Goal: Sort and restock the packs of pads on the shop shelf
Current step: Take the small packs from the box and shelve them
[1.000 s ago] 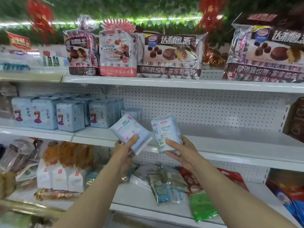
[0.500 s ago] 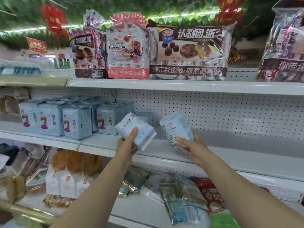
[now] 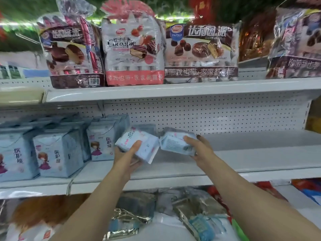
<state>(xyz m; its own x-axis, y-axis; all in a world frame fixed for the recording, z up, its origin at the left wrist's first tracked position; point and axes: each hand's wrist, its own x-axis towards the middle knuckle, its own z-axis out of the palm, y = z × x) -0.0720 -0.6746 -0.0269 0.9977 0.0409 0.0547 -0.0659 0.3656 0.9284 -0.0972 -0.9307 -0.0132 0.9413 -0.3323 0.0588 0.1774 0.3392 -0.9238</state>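
- Left hand (image 3: 127,154) grips a pink-print pack (image 3: 139,142); right hand (image 3: 199,147) grips a second pack (image 3: 173,142).
- Both have moved in over the shelf (image 3: 251,153), just right of its stocked row (image 3: 59,152).
- Setting them down looks imminent.

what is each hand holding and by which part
Left hand grips the pink-printed pad pack by its near edge, thumb on its face; right hand grips the other pad pack by its right end.

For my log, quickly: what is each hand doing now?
Left hand: holds a pad pack with pink print.
Right hand: holds a pale blue pad pack.
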